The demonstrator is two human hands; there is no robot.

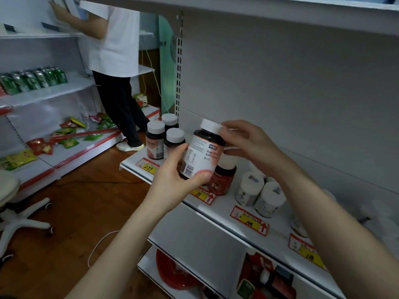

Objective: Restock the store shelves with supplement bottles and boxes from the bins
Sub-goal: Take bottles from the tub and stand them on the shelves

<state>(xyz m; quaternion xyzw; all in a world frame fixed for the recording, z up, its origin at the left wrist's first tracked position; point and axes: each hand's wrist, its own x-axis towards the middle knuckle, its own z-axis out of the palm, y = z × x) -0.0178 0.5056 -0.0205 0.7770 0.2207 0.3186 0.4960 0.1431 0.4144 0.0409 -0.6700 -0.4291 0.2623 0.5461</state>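
A dark supplement bottle (pixel 201 151) with a white cap and a white-and-pink label is tilted in the air over the white shelf (pixel 218 207). My left hand (pixel 176 178) grips its lower body from below. My right hand (pixel 248 143) holds it at the cap and shoulder. Three matching dark bottles (pixel 160 140) stand at the shelf's left end. Right behind the held bottle stands a red bottle marked Fe (pixel 221 180). Further right are white bottles (pixel 260 194).
Price tags (pixel 249 221) line the shelf's front edge. A lower shelf holds red packages (pixel 257 275). A person in a white top (pixel 117 61) stands at the far shelving on the left, which carries green cans (pixel 32 79) and snack packets. A white swivel chair base (pixel 19 221) sits on the wooden floor.
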